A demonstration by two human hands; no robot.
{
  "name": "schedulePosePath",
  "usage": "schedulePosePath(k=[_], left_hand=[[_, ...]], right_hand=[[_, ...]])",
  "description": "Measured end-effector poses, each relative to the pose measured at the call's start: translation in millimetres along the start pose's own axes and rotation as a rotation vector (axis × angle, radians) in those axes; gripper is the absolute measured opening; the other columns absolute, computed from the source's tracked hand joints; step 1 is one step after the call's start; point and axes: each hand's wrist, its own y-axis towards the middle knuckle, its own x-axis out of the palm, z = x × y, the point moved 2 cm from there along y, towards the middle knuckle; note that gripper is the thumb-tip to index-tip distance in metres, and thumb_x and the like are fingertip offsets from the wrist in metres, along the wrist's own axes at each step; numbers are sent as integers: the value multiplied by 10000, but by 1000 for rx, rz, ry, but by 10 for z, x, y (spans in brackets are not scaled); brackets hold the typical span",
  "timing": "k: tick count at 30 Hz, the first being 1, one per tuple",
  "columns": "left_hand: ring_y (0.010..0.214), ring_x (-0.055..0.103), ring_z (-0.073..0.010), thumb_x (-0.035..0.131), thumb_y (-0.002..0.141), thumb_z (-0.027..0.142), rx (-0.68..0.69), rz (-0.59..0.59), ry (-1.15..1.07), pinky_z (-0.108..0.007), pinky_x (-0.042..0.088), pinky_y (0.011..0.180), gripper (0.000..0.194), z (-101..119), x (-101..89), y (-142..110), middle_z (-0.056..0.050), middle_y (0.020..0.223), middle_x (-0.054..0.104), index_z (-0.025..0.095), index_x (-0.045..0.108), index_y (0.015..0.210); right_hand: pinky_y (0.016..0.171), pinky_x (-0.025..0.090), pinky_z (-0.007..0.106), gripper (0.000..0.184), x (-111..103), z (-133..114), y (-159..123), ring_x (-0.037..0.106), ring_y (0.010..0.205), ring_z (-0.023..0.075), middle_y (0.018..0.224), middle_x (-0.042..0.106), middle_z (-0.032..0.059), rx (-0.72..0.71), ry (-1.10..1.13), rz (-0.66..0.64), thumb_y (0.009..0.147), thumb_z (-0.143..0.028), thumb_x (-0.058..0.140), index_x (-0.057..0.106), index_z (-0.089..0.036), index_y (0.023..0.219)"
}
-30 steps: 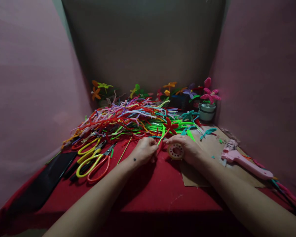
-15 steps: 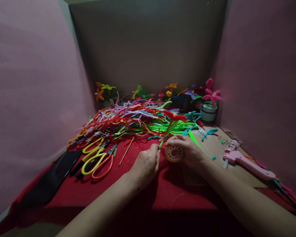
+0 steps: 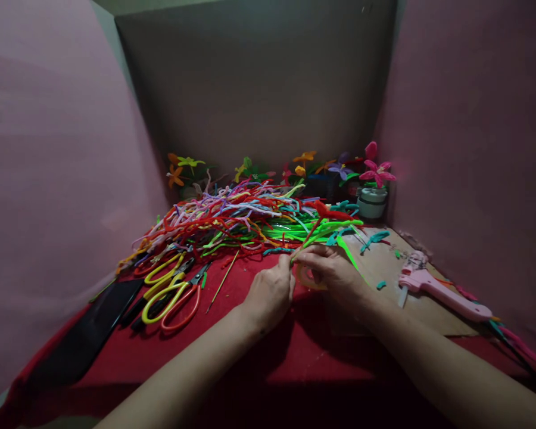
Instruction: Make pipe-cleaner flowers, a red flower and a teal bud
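Observation:
My left hand [image 3: 271, 289] is closed, its thumb and fingers pinching the lower end of a pipe-cleaner flower stem. The flower [image 3: 333, 212] has red petals and a green leaf, and leans right over the pile. Beside it, my right hand [image 3: 333, 268] is closed too, with its fingertips at the stem. A roll of tape [image 3: 307, 276], yellowish round the edge, sits under the right hand's fingers, partly hidden by them. Whether a strip of tape runs to the stem is too small to tell.
A heap of coloured pipe cleaners [image 3: 232, 208] fills the back of the red cloth [image 3: 250, 351]. Scissors [image 3: 174, 304], pliers and a black phone-like slab [image 3: 89, 333] lie left. At right, a pink glue gun [image 3: 442, 292] rests on a board [image 3: 384, 310]. Potted flowers [image 3: 373, 199] stand behind.
The red flower has tipped over to the right and lower. My right hand has turned, so the tape roll is more covered by its fingers. The view has shifted slightly.

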Motion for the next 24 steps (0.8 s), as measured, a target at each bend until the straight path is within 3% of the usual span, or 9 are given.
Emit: schedulePosePath(k=[3, 6, 9, 12, 15, 17, 19, 21, 24], left_hand=[[573, 585, -172, 325, 857, 160, -11, -4, -113, -249, 381, 541, 108, -6, -11, 92, -27, 628, 582, 191, 424, 884], [635, 614, -204, 318, 870, 175, -60, 11, 52, -266, 393, 566, 152, -69, -13, 199, -75, 691, 621, 163, 445, 950], [705, 636, -237, 308, 885, 196, -76, -55, 245, -288, 408, 592, 240, -148, 21, 262, -130, 783, 647, 130, 468, 1051], [787, 631, -233, 369, 880, 256, -51, -68, 222, -290, 427, 633, 253, -200, 19, 264, -126, 907, 642, 163, 521, 1059], [811, 599, -174, 435, 856, 291, -56, 77, -98, -250, 430, 673, 193, -215, -88, 247, -73, 917, 621, 182, 588, 899], [667, 557, -121, 442, 853, 315, -92, 135, -465, -218, 419, 613, 213, -209, -177, 238, -30, 771, 601, 164, 591, 835], [502, 456, -78, 493, 820, 371, -151, 122, -791, -202, 372, 492, 236, -187, -238, 231, 14, 673, 556, 156, 583, 860], [484, 423, -63, 592, 749, 357, -157, 103, -952, -194, 354, 471, 243, -144, -273, 224, 31, 663, 547, 154, 583, 883], [491, 409, -56, 640, 696, 297, -147, 101, -968, -189, 337, 472, 188, -84, -279, 210, 41, 638, 534, 152, 593, 806]], right_hand=[[502, 309, 238, 126, -11, -52, -6, 427, 519, 101, 560, 554, -18, -50, -7, 4, 667, -293, 659, 685, -175, 631], [531, 335, 242, 126, -18, -82, -7, 469, 566, 110, 614, 585, -6, -70, 15, 14, 662, -292, 665, 696, -170, 650], [516, 322, 233, 140, -26, -94, 1, 462, 562, 93, 645, 567, -7, -127, -9, 9, 678, -292, 664, 682, -165, 622], [452, 258, 231, 162, -29, -82, 8, 371, 468, 60, 597, 504, -28, -147, -20, -32, 720, -308, 634, 694, -168, 667], [436, 245, 231, 174, -24, -73, 5, 359, 458, 63, 587, 479, -30, -146, -26, -56, 734, -321, 618, 705, -171, 718], [433, 240, 231, 179, -17, -74, -2, 356, 461, 67, 585, 476, -27, -133, -54, -42, 734, -327, 615, 701, -172, 713], [437, 241, 230, 175, -9, -79, -8, 359, 478, 74, 582, 478, -21, -127, -106, -11, 732, -324, 615, 694, -174, 692], [454, 261, 231, 178, 0, -82, -13, 379, 510, 85, 593, 480, -12, -138, -165, 11, 735, -316, 612, 686, -176, 654], [506, 309, 242, 197, 14, -82, -15, 427, 575, 108, 623, 498, 4, -192, -248, 1, 751, -305, 596, 683, -186, 621]])
